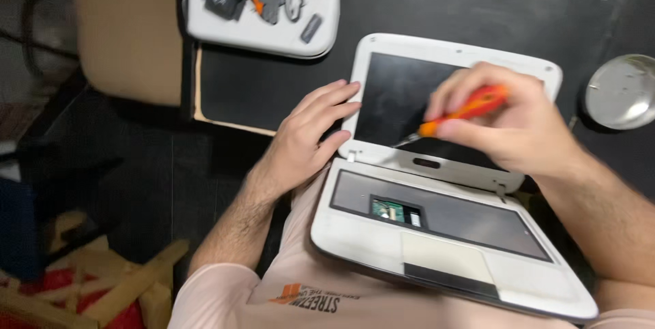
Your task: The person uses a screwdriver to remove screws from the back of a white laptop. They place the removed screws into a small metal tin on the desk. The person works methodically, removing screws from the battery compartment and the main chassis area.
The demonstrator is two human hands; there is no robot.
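Now screwdriver [464, 109] betw. right-hand fingers [477, 131], over laptop [437, 186]

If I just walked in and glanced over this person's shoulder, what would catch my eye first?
Probably the white laptop open on the person's lap, its keyboard gone and a green circuit board showing. Above it, the right hand holds an orange screwdriver over the dark screen, while the left hand steadies the lid's left edge.

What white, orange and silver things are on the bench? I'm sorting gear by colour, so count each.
White: 2, the laptop and the tray.
Orange: 1, the screwdriver in the right hand.
Silver: 1, the round dish.
Total: 4.
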